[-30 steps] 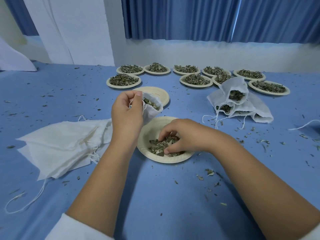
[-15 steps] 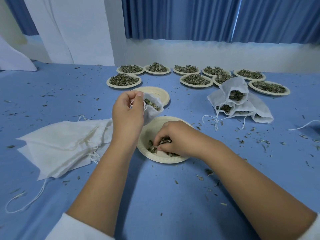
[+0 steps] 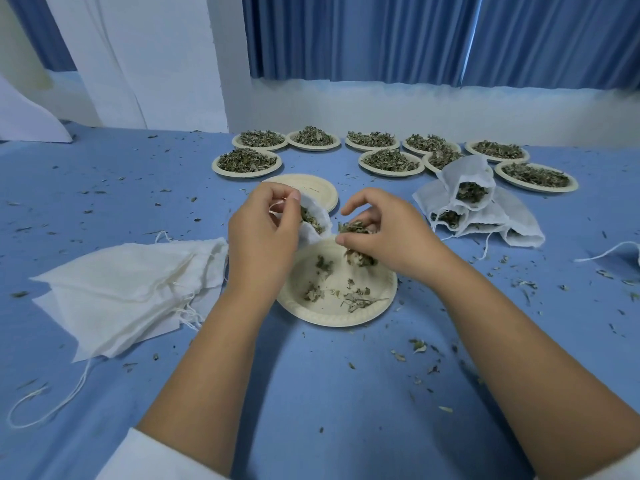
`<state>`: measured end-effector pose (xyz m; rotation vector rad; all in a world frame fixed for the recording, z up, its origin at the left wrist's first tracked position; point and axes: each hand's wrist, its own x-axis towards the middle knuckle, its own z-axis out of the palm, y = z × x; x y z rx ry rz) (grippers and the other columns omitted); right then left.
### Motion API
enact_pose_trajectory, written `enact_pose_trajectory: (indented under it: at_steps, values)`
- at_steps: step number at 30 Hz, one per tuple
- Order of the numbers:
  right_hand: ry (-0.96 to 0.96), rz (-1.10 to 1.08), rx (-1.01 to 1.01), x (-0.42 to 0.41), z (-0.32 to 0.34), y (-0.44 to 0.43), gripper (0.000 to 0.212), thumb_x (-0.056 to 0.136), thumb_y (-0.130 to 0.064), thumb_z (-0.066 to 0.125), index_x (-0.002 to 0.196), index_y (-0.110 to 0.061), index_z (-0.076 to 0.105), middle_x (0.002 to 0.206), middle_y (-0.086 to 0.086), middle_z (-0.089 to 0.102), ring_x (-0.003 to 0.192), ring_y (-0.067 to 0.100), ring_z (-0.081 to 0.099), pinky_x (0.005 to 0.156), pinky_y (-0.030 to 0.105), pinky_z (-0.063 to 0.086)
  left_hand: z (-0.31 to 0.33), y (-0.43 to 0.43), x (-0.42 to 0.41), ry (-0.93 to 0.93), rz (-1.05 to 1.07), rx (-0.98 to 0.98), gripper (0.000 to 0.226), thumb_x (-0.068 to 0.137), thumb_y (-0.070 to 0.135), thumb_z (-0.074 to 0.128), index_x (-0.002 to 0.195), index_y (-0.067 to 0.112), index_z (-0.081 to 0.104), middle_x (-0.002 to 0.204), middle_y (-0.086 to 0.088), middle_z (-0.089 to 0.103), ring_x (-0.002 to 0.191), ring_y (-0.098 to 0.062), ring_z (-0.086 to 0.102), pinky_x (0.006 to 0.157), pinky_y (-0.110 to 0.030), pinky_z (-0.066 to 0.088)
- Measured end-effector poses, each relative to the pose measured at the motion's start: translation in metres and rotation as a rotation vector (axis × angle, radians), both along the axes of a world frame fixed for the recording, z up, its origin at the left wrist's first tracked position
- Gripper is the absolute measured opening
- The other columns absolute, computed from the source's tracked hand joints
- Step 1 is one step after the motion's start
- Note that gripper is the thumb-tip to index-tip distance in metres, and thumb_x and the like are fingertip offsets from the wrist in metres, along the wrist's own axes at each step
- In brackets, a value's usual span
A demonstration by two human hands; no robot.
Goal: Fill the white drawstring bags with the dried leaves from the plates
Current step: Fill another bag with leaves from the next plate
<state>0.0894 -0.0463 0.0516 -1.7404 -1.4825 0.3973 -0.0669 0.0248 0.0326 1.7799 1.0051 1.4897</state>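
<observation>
In the centre of the frame the left hand (image 3: 263, 237) holds a white drawstring bag (image 3: 317, 225). Its fingers are curled around the rim and keep the mouth open toward the right. Some green leaves are already visible inside the bag. Just beside the mouth, the right hand (image 3: 384, 233) grips a bunch of dried leaves (image 3: 353, 227) with curled fingers, above the near plate (image 3: 311, 313). On this plate only a few scattered leaves lie. Behind the hands there is an empty plate (image 3: 322, 188), partly hidden.

In the upper middle of the frame stand the full plates (image 3: 246, 161) in two loose rows, each one with a heap of leaves. At the right centre the filled bags (image 3: 485, 216) lie in a small pile, their mouths open and showing leaves. At the left centre the empty bags (image 3: 121, 289) lie flat in a stack, and their strings trail toward the lower left.

Everything rests on a blue cloth (image 3: 311, 393), which is covered with small leaf crumbs (image 3: 419, 346). Along the top of the frame a blue curtain (image 3: 381, 36) hangs, with a white wall (image 3: 156, 57) at the upper left.
</observation>
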Motion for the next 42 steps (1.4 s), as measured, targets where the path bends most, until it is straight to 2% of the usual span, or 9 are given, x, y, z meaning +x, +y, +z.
enact_pose_trajectory:
  at_steps: [3, 8, 12, 19, 23, 30, 36, 39, 42]
  values:
    - [0.129, -0.065, 0.040, 0.003, 0.006, -0.002, 0.026, 0.079, -0.024, 0.081, 0.095, -0.022, 0.061, 0.074, 0.007, 0.059, 0.057, 0.008, 0.047, 0.058, 0.021, 0.042, -0.003, -0.004, 0.002, 0.183, 0.003, 0.114, 0.011, 0.095, 0.024, 0.058, 0.086, 0.029, 0.061, 0.075, 0.019, 0.062, 0.063, 0.008, 0.053, 0.059, -0.007, 0.037]
    - [0.314, -0.041, 0.073, 0.002, 0.012, -0.004, 0.022, 0.074, -0.024, 0.085, 0.091, -0.019, 0.071, 0.092, -0.001, 0.074, 0.094, 0.013, 0.068, 0.085, 0.027, 0.053, -0.005, -0.003, 0.006, 0.301, 0.007, 0.156, 0.010, 0.095, 0.025, 0.058, 0.093, 0.023, 0.068, 0.080, 0.016, 0.064, 0.063, 0.004, 0.054, 0.062, -0.008, 0.039]
    - [0.283, 0.033, 0.028, -0.007, 0.006, -0.002, 0.017, 0.075, -0.023, 0.084, 0.089, -0.021, 0.075, 0.073, -0.013, 0.070, 0.076, -0.001, 0.065, 0.072, 0.012, 0.050, -0.005, -0.004, 0.008, 0.273, -0.025, 0.095, 0.010, 0.094, 0.026, 0.060, 0.091, 0.025, 0.069, 0.079, 0.017, 0.066, 0.075, -0.002, 0.062, 0.069, -0.019, 0.048]
    - [0.168, -0.016, 0.033, -0.016, -0.007, 0.006, 0.011, 0.082, -0.016, 0.076, 0.083, -0.026, 0.073, 0.074, -0.002, 0.068, 0.066, 0.009, 0.056, 0.061, 0.019, 0.046, -0.007, -0.005, 0.011, 0.302, -0.103, 0.101, 0.010, 0.094, 0.023, 0.059, 0.091, 0.021, 0.068, 0.079, 0.012, 0.068, 0.076, -0.002, 0.064, 0.071, -0.026, 0.052]
    - [0.127, -0.069, 0.065, -0.014, -0.012, 0.009, 0.015, 0.085, -0.014, 0.072, 0.095, -0.024, 0.078, 0.079, -0.009, 0.073, 0.075, 0.013, 0.066, 0.069, 0.023, 0.051, -0.009, -0.004, 0.011, 0.338, -0.172, 0.101, 0.009, 0.093, 0.020, 0.061, 0.087, 0.021, 0.066, 0.062, 0.019, 0.062, 0.059, 0.011, 0.056, 0.056, -0.008, 0.039]
    - [0.127, -0.131, 0.106, -0.017, -0.023, 0.014, 0.015, 0.081, -0.013, 0.073, 0.079, -0.028, 0.072, 0.074, -0.014, 0.066, 0.059, -0.005, 0.054, 0.055, 0.006, 0.039, -0.012, -0.004, 0.014, 0.355, -0.190, 0.057, 0.010, 0.093, 0.019, 0.060, 0.084, 0.022, 0.064, 0.054, 0.033, 0.055, 0.054, 0.014, 0.051, 0.051, -0.006, 0.035]
    - [0.468, -0.044, -0.113, -0.015, -0.017, 0.012, 0.013, 0.087, -0.017, 0.064, 0.091, -0.018, 0.077, 0.087, -0.001, 0.075, 0.085, 0.020, 0.071, 0.081, 0.030, 0.055, -0.014, -0.002, 0.014, 0.388, -0.167, 0.045, 0.009, 0.093, 0.021, 0.059, 0.086, 0.020, 0.065, 0.060, 0.017, 0.058, 0.055, 0.012, 0.051, 0.054, -0.013, 0.036]
    - [0.632, -0.011, -0.151, -0.015, -0.014, 0.015, 0.029, 0.085, -0.010, 0.055, 0.059, -0.019, 0.064, 0.065, -0.002, 0.057, 0.069, 0.015, 0.054, 0.068, 0.027, 0.042, -0.015, -0.002, 0.013, 0.415, -0.152, 0.060, 0.009, 0.093, 0.019, 0.059, 0.086, 0.019, 0.064, 0.061, 0.017, 0.057, 0.055, 0.014, 0.050, 0.053, -0.010, 0.036]
    - [0.674, -0.096, -0.161, -0.014, -0.014, 0.015, 0.017, 0.086, -0.014, 0.055, 0.071, -0.015, 0.063, 0.067, 0.001, 0.051, 0.065, 0.013, 0.047, 0.060, 0.024, 0.036, -0.016, -0.002, 0.013, 0.430, -0.148, 0.075, 0.009, 0.094, 0.021, 0.059, 0.088, 0.018, 0.064, 0.065, 0.016, 0.059, 0.056, 0.012, 0.050, 0.053, -0.011, 0.034]
